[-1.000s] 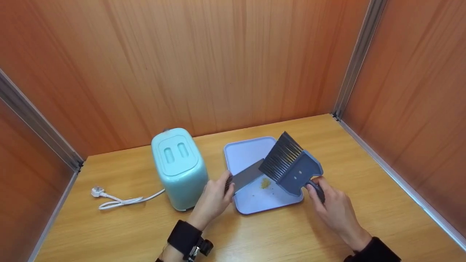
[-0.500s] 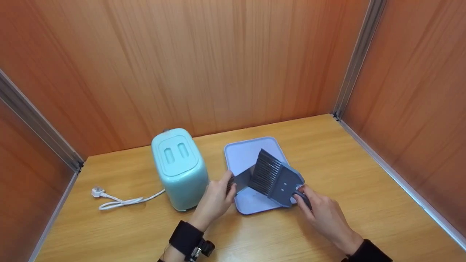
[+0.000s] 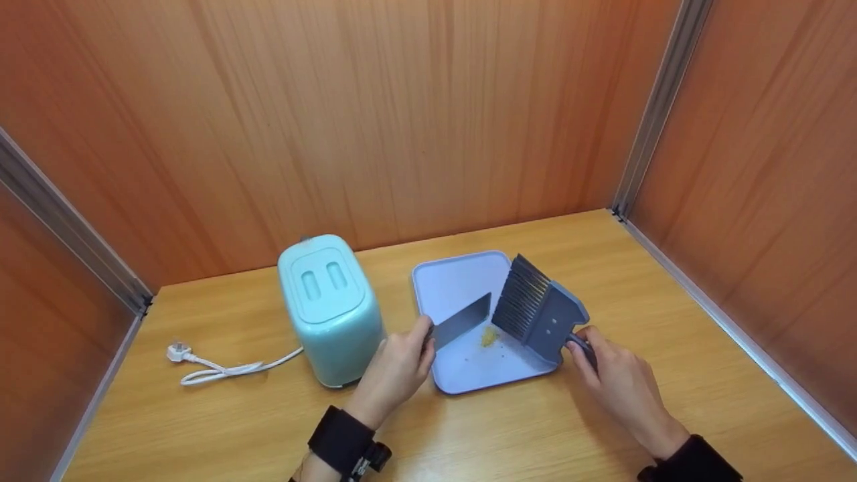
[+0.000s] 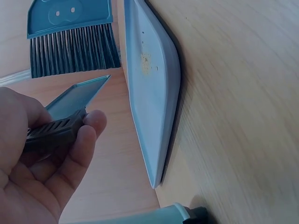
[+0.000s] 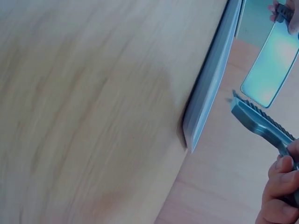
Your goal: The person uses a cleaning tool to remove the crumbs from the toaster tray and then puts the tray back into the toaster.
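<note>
My left hand (image 3: 396,367) grips the black slotted handle (image 4: 57,132) of a thin metal crumb tray (image 3: 463,321), which is tilted above a lavender serving tray (image 3: 450,284). A grey-blue hand brush (image 3: 554,320) with dark bristles is held by its handle in my right hand (image 3: 621,387). Its bristles are close to the crumb tray's far end; in the left wrist view a small gap shows between them. On the lavender tray, below both tools, lies a small heap of yellowish crumbs (image 3: 489,336) with a few dark specks around it.
A mint-green toaster (image 3: 335,308) with a closed lid stands left of the lavender tray, close to my left forearm. Its white cord and plug (image 3: 179,353) lie on the wooden table (image 3: 221,428) further left. Wood-grain panels (image 3: 415,134) enclose the back and both sides.
My right hand swept the brush left across the crumb tray, then brought it back right. The crumb tray shifted and tilted slightly in my left hand. The crumb heap shows again.
</note>
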A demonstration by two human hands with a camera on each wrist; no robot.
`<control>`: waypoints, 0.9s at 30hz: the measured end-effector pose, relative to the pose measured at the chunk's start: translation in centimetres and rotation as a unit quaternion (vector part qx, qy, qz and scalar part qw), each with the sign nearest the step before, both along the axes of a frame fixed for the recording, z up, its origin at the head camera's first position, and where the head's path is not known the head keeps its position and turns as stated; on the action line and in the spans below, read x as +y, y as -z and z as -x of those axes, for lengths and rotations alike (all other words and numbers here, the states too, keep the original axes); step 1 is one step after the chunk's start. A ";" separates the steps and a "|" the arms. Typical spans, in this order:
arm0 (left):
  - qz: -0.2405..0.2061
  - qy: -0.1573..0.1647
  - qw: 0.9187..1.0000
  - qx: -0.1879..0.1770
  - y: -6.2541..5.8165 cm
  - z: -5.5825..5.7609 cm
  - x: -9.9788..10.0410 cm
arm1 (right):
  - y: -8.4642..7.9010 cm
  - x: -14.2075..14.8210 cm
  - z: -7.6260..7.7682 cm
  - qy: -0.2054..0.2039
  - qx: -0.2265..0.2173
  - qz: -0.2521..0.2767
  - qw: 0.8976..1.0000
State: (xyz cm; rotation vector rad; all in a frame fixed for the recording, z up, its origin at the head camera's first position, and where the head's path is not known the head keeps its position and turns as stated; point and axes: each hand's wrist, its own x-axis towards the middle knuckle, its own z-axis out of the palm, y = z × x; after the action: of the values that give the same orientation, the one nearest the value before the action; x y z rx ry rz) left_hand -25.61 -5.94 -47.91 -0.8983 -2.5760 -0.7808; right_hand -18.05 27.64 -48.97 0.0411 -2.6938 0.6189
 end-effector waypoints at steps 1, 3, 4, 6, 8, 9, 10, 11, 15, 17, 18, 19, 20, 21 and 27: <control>0.003 0.001 1.000 0.009 0.0 0.0 0.0 | 0.0 -0.1 -0.1 -0.002 0.004 0.004 1.000; 0.010 0.002 0.999 0.030 0.1 -0.1 0.0 | -0.1 -0.4 -0.1 -0.006 0.013 0.010 1.000; 0.013 0.003 0.999 0.039 0.1 -0.1 0.0 | -0.1 -0.5 -0.2 -0.008 0.015 0.010 1.000; 0.016 0.006 0.999 0.048 0.1 -0.2 0.1 | -0.1 -0.8 -0.1 -0.009 0.014 0.013 1.000; 0.017 0.009 0.999 0.049 0.0 -0.3 0.1 | 0.0 -0.9 -0.1 -0.006 0.008 0.014 1.000; 0.016 0.010 0.999 0.047 0.0 -0.4 0.2 | 0.0 -1.0 0.0 -0.005 0.005 0.014 1.000; 0.015 0.011 0.999 0.045 -0.1 -0.4 0.2 | 0.1 -1.0 0.0 -0.003 0.001 0.015 1.000; 0.015 0.011 0.999 0.043 -0.1 -0.4 0.2 | 0.2 -1.0 0.1 -0.001 -0.003 0.017 1.000; 0.017 0.009 0.999 0.037 -0.4 -0.5 0.3 | 0.5 -0.9 0.2 0.004 -0.007 0.015 1.000; 0.018 0.009 0.999 0.036 -0.4 -0.5 0.3 | 0.5 -0.8 0.3 0.005 -0.010 0.013 1.000; 0.019 0.009 0.999 0.036 -0.4 -0.5 0.3 | 0.5 -0.8 0.3 0.006 -0.013 0.013 1.000; 0.020 0.009 0.999 0.037 -0.4 -0.5 0.3 | 0.5 -0.7 0.3 0.006 -0.017 0.014 1.000; 0.020 0.009 0.999 0.038 -0.4 -0.5 0.3 | 0.5 -0.7 0.3 0.007 -0.021 0.014 1.000; 0.021 0.009 0.999 0.039 -0.3 -0.4 0.3 | 0.4 -0.6 0.3 0.009 -0.027 0.015 0.999; 0.016 0.005 0.999 0.036 -0.1 -0.3 0.4 | 0.4 -0.4 0.0 0.011 -0.022 0.017 1.000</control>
State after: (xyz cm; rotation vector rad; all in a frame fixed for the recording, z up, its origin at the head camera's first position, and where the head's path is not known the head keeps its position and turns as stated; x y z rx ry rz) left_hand -25.30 -5.59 -47.78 -0.9316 -2.5306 -0.6994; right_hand -18.07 27.25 -49.33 -0.0120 -2.7206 0.6654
